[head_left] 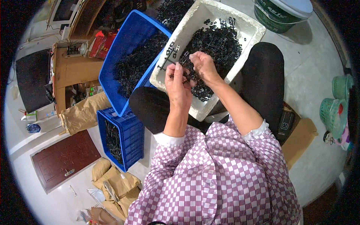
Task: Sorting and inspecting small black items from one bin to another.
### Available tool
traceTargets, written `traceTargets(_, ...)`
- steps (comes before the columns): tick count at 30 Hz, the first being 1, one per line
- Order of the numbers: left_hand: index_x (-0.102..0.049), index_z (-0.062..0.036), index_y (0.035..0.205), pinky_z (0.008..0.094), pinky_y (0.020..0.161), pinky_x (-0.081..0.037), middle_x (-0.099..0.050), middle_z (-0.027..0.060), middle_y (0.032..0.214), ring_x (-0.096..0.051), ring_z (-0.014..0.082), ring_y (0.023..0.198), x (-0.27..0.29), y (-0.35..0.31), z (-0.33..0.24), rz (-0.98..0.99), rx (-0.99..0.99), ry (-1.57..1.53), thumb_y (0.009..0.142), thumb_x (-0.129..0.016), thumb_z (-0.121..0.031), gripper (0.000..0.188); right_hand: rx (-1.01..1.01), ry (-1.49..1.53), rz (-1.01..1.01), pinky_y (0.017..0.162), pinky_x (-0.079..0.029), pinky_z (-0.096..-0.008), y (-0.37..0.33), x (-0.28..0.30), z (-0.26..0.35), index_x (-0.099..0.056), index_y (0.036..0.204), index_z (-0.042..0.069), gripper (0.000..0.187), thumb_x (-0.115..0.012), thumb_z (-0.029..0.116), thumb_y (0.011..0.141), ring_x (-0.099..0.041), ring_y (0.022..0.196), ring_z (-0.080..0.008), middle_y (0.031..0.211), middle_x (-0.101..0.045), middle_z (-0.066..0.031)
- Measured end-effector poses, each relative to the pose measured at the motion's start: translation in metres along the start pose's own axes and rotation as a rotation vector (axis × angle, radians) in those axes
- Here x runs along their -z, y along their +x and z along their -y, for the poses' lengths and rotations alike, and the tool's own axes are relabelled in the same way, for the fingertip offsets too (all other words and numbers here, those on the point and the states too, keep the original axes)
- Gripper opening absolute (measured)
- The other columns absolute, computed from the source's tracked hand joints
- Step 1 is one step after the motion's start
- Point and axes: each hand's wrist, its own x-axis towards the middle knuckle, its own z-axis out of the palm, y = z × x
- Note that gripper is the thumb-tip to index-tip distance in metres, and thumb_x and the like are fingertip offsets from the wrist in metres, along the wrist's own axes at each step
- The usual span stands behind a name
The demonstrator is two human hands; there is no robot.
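Note:
Both hands are held over a white foam box (162, 73) that contains many small black plastic parts (219, 47). My left hand (177, 84) is closed around black plastic parts (172, 62); a thin branched piece juts out past its thumb toward the box's left wall. Close beside it, my right hand (204, 66) has its thumb and fingers pinched together near those parts. Whatever lies between its fingertips is too small to make out. A few black pieces show just below the two hands.
Left of the foam box stands a large blue crate (112, 75) with thin black pieces. A smaller blue crate (135, 140) sits below it. Brown paper sacks (88, 112) lie at the left. A dark green bucket (275, 17) is at the far right, green baskets (332, 112) at the right.

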Motion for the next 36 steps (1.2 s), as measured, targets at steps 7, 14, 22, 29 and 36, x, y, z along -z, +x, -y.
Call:
traceTargets(7,-0.046,-0.0099,0.083,0.0224,0.042,-0.042,-0.053,0.0015,0.069,-0.050,0.0085,0.054,0.001,-0.017,-0.011,-0.030,0.007,0.063,0.089,-0.051,-0.022,0.014,-0.260,0.296,0.087,0.045,-0.035,-0.0202,0.004,0.011,0.028,-0.053,0.078,0.005,0.027,-0.051,0.030,0.088,-0.041,0.051,-0.0052,0.059,-0.044,0.0028)
traceTargets(14,-0.047,-0.0093,0.084,0.0230,0.042,-0.043,-0.053,0.0024,0.068,-0.050,0.0091,0.054,0.015,-0.002,0.003,-0.017,0.013,0.099,0.088,-0.052,-0.023,0.016,-0.248,0.373,0.323,0.049,-0.036,-0.0179,-0.014,0.000,0.056,-0.052,0.084,0.005,0.025,-0.049,0.029,0.090,-0.043,0.056,-0.0038,0.065,-0.046,0.0028)
traceTargets(22,-0.047,-0.0090,0.081,0.0233,0.041,-0.042,-0.051,0.0014,0.064,-0.047,0.0088,0.049,0.020,-0.001,0.017,0.045,0.035,0.189,0.088,-0.053,-0.023,0.017,0.207,-0.194,0.165,0.050,-0.036,-0.0162,-0.006,0.000,0.045,-0.054,0.081,0.005,0.021,-0.046,0.023,0.091,-0.042,0.058,-0.0013,0.064,-0.046,0.0039)
traceTargets(29,-0.047,-0.0083,0.079,0.0235,0.041,-0.043,-0.047,0.0006,0.061,-0.044,0.0084,0.047,0.012,-0.009,0.018,0.035,0.099,0.121,0.087,-0.054,-0.020,0.016,-0.003,0.025,0.076,0.046,-0.032,-0.0187,-0.003,0.006,0.043,-0.055,0.081,0.007,0.020,-0.048,0.024,0.090,-0.038,0.053,-0.0020,0.058,-0.041,0.0038)
traceTargets(36,-0.047,-0.0078,0.080,0.0236,0.041,-0.043,-0.046,0.0009,0.062,-0.044,0.0085,0.047,0.014,-0.020,0.008,0.024,0.126,0.122,0.087,-0.054,-0.019,0.016,-0.431,0.347,0.164,0.046,-0.029,-0.0174,-0.009,0.010,0.069,-0.056,0.082,0.008,0.023,-0.051,0.030,0.089,-0.037,0.052,-0.0034,0.060,-0.041,0.0062)
